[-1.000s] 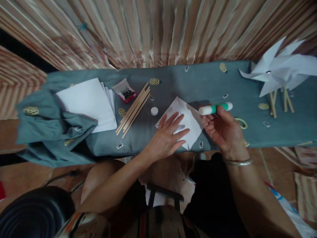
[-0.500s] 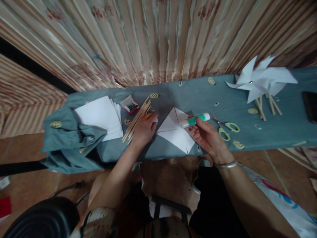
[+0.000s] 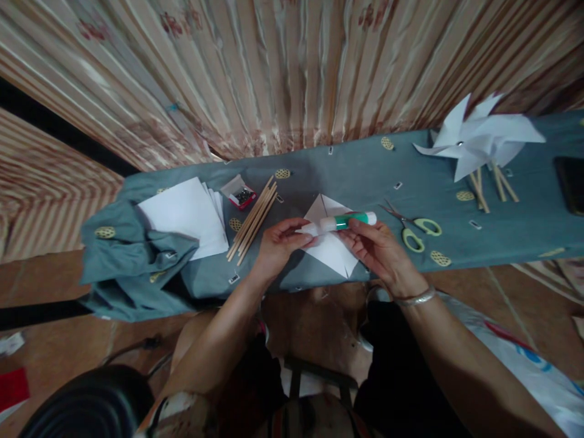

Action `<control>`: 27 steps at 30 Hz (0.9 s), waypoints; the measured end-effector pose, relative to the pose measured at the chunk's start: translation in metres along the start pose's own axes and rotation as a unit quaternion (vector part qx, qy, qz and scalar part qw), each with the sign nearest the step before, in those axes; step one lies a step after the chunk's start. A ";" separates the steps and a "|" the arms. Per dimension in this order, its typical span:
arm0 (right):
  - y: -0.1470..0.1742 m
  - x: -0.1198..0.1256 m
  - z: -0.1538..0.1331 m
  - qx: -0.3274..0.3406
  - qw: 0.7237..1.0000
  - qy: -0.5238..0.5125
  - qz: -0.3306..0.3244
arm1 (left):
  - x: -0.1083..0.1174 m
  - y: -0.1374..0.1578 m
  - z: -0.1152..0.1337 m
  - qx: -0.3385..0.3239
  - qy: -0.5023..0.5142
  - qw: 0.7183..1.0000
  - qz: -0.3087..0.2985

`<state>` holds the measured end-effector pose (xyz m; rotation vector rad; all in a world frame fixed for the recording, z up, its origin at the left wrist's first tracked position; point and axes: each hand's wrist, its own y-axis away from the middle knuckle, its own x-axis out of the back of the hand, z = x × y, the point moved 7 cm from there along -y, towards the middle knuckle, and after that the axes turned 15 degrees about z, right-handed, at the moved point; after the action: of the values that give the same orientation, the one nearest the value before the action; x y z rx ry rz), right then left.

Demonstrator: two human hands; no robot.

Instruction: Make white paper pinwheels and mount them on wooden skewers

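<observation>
My right hand [image 3: 376,248] is closed around a green and white glue stick [image 3: 349,221], held nearly level over the paper. My left hand [image 3: 283,244] pinches a small white piece that looks like the glue stick's cap [image 3: 311,229], close against the stick's left end. I cannot tell whether the two are joined. Beneath both hands lies a white paper square [image 3: 332,252] with slits running in from its corners. To the left of my left hand are several thin wooden sticks [image 3: 252,222]. Green-handled scissors [image 3: 413,228] lie right of my right hand.
A blue-green cloth [image 3: 314,173] covers the narrow table. Stacked white paper [image 3: 185,216] and an open small box of pins [image 3: 239,193] are on the left. White paper pinwheels [image 3: 479,137] on sticks and a dark phone-like object [image 3: 569,182] lie on the right. A curtain [image 3: 292,79] hangs behind.
My left hand has moved right, away from the wooden sticks, bringing its small white piece to the glue stick's end. The glue stick has shifted slightly left.
</observation>
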<state>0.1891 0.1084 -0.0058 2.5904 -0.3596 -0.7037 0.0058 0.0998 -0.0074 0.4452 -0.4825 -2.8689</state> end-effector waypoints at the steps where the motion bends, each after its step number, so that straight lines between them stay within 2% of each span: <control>1: 0.000 -0.001 0.001 -0.002 1.000 0.000 0.001 | 0.001 -0.001 -0.001 0.002 0.003 1.000 0.002; 9: 0.003 -0.005 0.003 -0.010 1.000 0.014 0.024 | 0.001 0.000 0.002 -0.007 -0.003 1.000 -0.008; 16: 0.004 -0.006 0.002 0.001 0.999 0.039 0.012 | 0.001 0.001 0.003 -0.009 -0.004 1.000 -0.011; 27: 0.009 -0.013 0.007 -0.023 0.998 0.056 0.016 | -0.002 0.003 0.006 -0.031 -0.047 0.998 -0.020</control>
<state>0.1734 0.1025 -0.0012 2.5621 -0.3459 -0.5456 0.0063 0.0991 -0.0001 0.3131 -0.4021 -2.9436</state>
